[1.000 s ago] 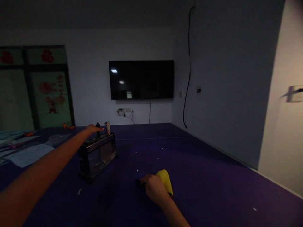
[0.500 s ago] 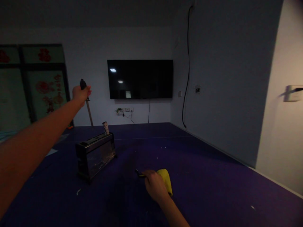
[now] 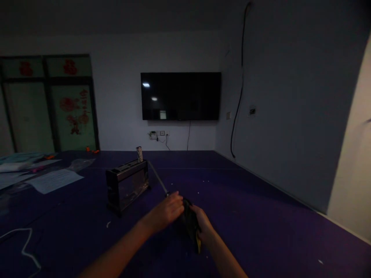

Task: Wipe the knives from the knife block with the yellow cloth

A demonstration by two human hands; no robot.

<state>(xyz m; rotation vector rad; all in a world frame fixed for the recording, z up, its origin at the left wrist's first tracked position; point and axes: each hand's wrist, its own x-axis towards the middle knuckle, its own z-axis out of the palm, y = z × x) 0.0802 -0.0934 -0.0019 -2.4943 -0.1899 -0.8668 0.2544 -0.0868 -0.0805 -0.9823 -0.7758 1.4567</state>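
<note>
Left hand [image 3: 171, 208] curls around slender-bladed knife [image 3: 158, 179], pointed toward far edge of worktop [image 3: 261, 224]; right hand [image 3: 205, 227] pinches cloth [image 3: 190, 224]. Apparent step: joining both; next move requires steadiness.

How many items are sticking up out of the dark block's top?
1: the patterned piece at the far end of the dark block. Anything sunk down in its slots could be hidden.

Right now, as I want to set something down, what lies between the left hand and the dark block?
In the head view, a slim metal tool stretches from the left hand toward the dark block, above the purple surface.
</note>
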